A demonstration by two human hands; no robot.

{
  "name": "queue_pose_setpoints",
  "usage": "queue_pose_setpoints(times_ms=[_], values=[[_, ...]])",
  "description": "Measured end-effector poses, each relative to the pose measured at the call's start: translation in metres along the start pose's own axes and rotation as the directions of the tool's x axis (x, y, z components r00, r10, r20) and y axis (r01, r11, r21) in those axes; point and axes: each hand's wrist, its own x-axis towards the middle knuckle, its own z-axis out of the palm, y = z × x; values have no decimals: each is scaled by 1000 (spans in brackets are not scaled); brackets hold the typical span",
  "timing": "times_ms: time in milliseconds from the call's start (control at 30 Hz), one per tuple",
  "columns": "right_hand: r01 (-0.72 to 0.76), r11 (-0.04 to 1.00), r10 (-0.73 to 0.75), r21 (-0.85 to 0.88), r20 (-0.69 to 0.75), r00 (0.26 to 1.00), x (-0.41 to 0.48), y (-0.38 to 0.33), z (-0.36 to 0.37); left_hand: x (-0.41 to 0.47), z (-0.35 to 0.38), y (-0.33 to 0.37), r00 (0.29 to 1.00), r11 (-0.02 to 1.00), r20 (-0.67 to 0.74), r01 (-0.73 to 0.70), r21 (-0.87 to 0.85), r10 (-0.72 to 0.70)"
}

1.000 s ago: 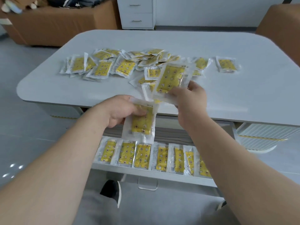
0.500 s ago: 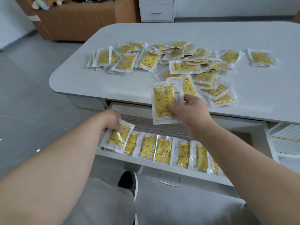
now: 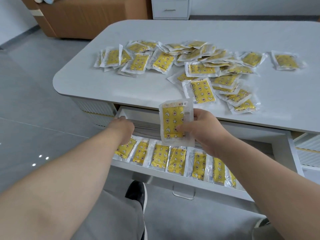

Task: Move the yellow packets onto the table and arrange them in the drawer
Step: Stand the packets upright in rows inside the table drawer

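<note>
1. Packets lie mostly in a loose, overlapping heap on the table, with one stray apart at the far right. Moving them onto the table looks done.
2. A row of about seven sits side by side along the front of the open drawer, neighbours slightly overlapping.
3. The right hand pinches a held packet upright between thumb and fingers, above the middle of the row.
4. The left hand reaches into the drawer's left end, over the end packet. Its fingers are hidden under the hand, so I cannot tell whether they grip or only press.
5. Arranging seems at an early stage: far more packets are on the table than in the drawer.
6. Edges and room:
   - The end packet lies near the drawer's left wall, so the row likely cannot grow that way.
   - The right end of the row runs under the right forearm, and the width left there is not visible.
   - Grey drawer floor shows behind the row, probably space for a second line, though the table's front edge overhangs it.
   - The nearest heap packets lie close to that edge and could slide off.
</note>
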Motion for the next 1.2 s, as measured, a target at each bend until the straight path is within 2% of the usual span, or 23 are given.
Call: queue_pose_setpoints(times_ms=[100, 333, 400, 467, 500, 533, 600, 633, 667, 700, 800, 900, 1000, 1200], values=[[-39, 999, 39, -33, 26, 999, -2, 0, 0, 2, 0, -1, 997, 999, 65, 26, 32, -28], [-62, 992, 68, -111, 50, 996, -4, -1, 1, -4, -8, 6, 980, 996, 199, 28, -82, -11], [-60, 990, 66, -127, 43, 997, -4, 1, 2, -11, -24, 5, 988, 984, 157, 25, -176, 3], [-66, 990, 72, -124, 46, 996, -2, 4, 4, -24, -45, -2, 995, 934, 86, -18, -358, 52], [-72, 991, 79, -115, 53, 996, -1, 6, 6, -31, -55, -5, 994, 858, 62, -50, -511, 94], [-78, 992, 85, -104, 61, 995, 0, 8, 8, -40, -63, -6, 987, 723, 46, -79, -686, 152], [-88, 992, 94, -91, 69, 993, 1, 12, 13, -60, -78, -1, 956, 347, 15, -93, -933, 294], [-90, 992, 97, -88, 68, 993, 1, 15, 15, -67, -83, 4, 940, 213, -9, -87, -973, 341], [-91, 992, 96, -85, 68, 993, 2, 18, 18, -70, -85, 10, 935, 141, -36, -91, -986, 353], [-90, 992, 96, -88, 66, 993, 2, 21, 21, -72, -86, 16, 939, 116, -61, -105, -988, 338], [-79, 986, 87, -146, 50, 995, 2, 26, 28, -68, -82, 29, 965, 131, -91, -125, -983, 245], [-41, 954, 48, -296, 14, 999, 0, 29, 30, -60, -73, 21, 982, 187, -40, -75, -979, 185], [-6, 867, -1, -498, -15, 1000, -1, 32, 25, -47, -55, 7, 999, 361, 1, -18, -932, 53], [-13, 842, 6, -540, -15, 1000, -4, 37, 11, -34, -15, 13, 998, 680, 64, 61, -731, -21]])
